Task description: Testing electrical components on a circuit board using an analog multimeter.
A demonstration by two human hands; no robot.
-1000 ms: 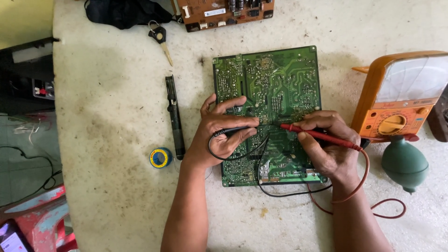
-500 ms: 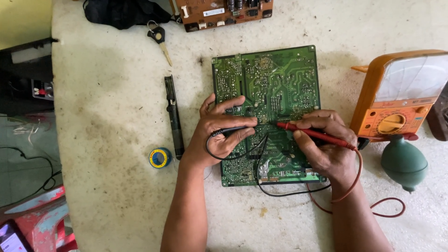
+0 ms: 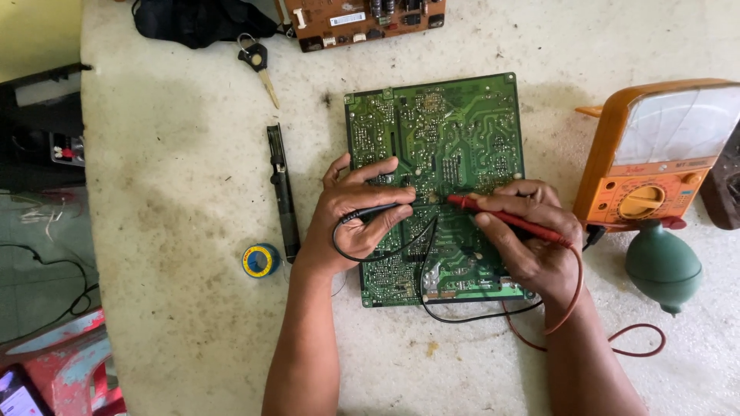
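The left hand (image 3: 351, 216) is closed around a black probe (image 3: 378, 211), and the right hand (image 3: 532, 239) is closed around a red probe (image 3: 505, 219). Both tips touch the green circuit board (image 3: 455, 131), which lies flat in the middle of the tabletop (image 3: 177, 154). An orange multimeter (image 3: 655, 166) stands to the right. Farther away lies a brown board (image 3: 362, 17).

You've got soft, even daylight w/ no harsh glare. Faint shadows sit under your left hand (image 3: 356, 216) and right hand (image 3: 532, 243) on the green printed circuit board (image 3: 455, 131). Focus is sharp at centre; the pale stained tabletop (image 3: 177, 177) is brightest.
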